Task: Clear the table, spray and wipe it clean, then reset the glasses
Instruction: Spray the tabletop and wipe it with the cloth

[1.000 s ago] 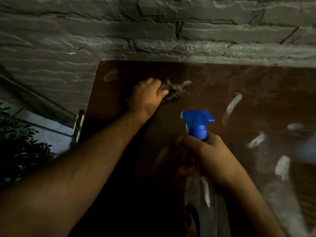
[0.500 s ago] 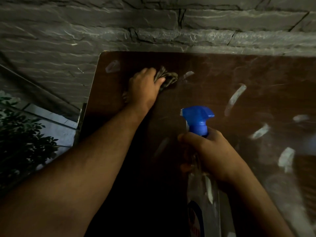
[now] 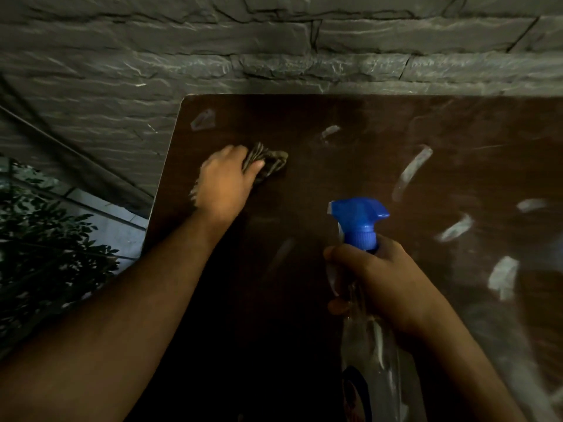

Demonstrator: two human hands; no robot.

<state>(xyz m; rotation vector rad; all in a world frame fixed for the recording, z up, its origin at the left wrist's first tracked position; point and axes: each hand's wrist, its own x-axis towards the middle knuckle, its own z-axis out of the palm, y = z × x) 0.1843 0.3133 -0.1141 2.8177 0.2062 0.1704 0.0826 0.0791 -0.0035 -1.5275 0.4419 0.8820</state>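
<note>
The dark brown table (image 3: pixel 365 123) fills most of the view, with pale smears and wet streaks on its right half. My left hand (image 3: pixel 227 181) grips a crumpled, brownish cloth (image 3: pixel 271 161) and holds it down on the tabletop near the far left corner. My right hand (image 3: pixel 377 284) holds a clear spray bottle (image 3: pixel 370 370) by its neck, just below the blue trigger head (image 3: pixel 359 219). The bottle stands upright above the near middle of the table. No glasses are in view.
A grey stone wall (image 3: pixel 274 41) runs right behind the table's far edge. Off the table's left edge lie a light tiled floor (image 3: pixel 115 226) and a leafy plant (image 3: pixel 45 248).
My left hand has dragged the cloth back towards me and a little left, away from the far edge. The right hand with the bottle has hardly moved.
</note>
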